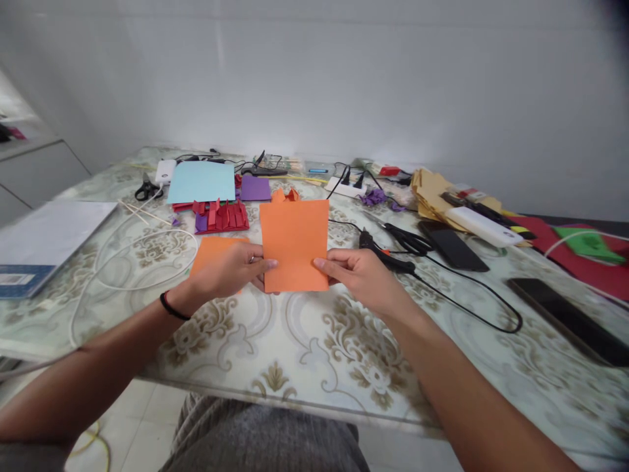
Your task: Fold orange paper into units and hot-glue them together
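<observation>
An orange sheet of paper is held up between both hands, tilted toward me above the table. My left hand pinches its lower left edge, thumb on the front and fingers behind. On the opposite edge my right hand grips it the same way. Beneath my left hand lies another orange sheet, partly covered. Behind the raised sheet a folded orange paper piece peeks out. To the right of my right hand rests a black glue gun with its cable.
Folded red paper pieces, a light blue sheet and a purple sheet lie behind. Black-handled scissors, phones and a power strip are rightward. A white cable loops at left. The table's front edge is near my lap.
</observation>
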`<move>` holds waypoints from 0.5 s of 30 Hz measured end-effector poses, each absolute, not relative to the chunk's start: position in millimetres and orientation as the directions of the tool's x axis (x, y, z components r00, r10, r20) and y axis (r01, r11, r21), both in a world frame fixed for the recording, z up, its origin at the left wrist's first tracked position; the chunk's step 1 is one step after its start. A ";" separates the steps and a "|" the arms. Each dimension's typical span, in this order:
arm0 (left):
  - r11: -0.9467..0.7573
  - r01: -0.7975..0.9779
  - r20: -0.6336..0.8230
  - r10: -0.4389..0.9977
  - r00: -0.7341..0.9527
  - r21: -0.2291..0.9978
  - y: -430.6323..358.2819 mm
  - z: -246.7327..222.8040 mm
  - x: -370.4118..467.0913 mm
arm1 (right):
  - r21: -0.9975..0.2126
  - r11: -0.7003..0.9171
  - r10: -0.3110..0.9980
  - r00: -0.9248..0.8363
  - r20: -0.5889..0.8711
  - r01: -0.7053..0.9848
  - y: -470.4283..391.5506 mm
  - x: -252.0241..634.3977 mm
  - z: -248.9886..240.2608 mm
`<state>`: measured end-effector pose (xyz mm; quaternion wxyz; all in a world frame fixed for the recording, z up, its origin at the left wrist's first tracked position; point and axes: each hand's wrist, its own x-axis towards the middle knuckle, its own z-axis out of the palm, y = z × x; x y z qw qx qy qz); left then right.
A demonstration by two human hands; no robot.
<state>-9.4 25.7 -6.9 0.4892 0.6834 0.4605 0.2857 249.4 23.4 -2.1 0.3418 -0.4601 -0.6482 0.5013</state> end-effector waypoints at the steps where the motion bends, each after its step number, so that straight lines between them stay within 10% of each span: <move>1: -0.115 0.362 -0.050 0.908 0.415 0.925 26.0 -7.9 -10.4 | -0.968 0.071 0.938 -0.345 -0.017 0.240 23.2 248.9 -1.5; 15: -0.074 0.206 -0.003 0.936 0.351 0.976 21.1 4.8 -2.8 | -0.992 0.006 0.930 -0.365 -0.040 0.126 23.5 247.9 -5.1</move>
